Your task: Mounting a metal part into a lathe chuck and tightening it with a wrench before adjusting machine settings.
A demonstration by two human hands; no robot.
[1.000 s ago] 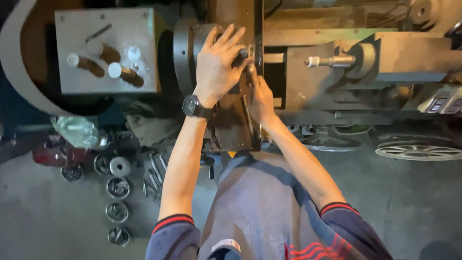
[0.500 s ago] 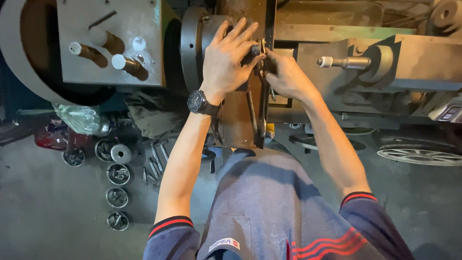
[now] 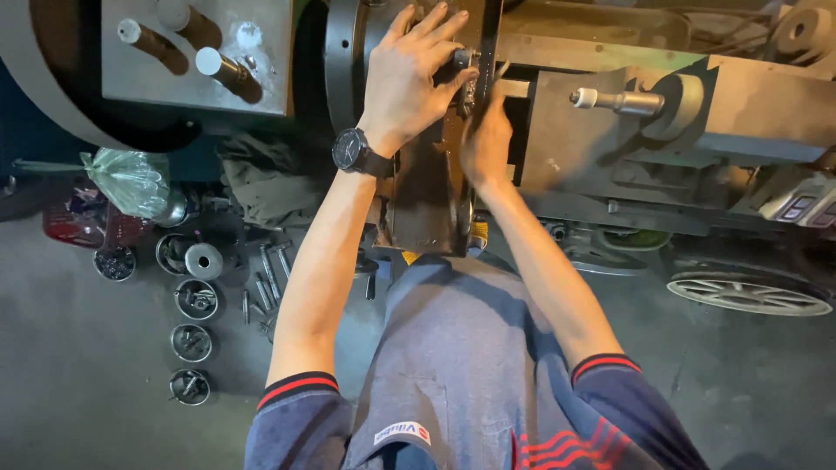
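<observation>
My left hand, a black watch on its wrist, lies flat with fingers spread on the dark upright block of a lathe, beside the round chuck. Its thumb touches a small metal cylinder. Just to the right and lower, my right hand is closed around a thin metal tool that is mostly hidden by the fingers. It sits against a dark vertical bar and a pale flat piece.
The grey headstock with round levers is at upper left. A grey housing carries a handle at right. On the floor at left lie several small round tins, loose bolts and a plastic bag. A wheel rim lies at right.
My right hand has moved up close beside the left hand. The left hand keeps its spread place on the machine. The view has shifted closer to the lathe.
</observation>
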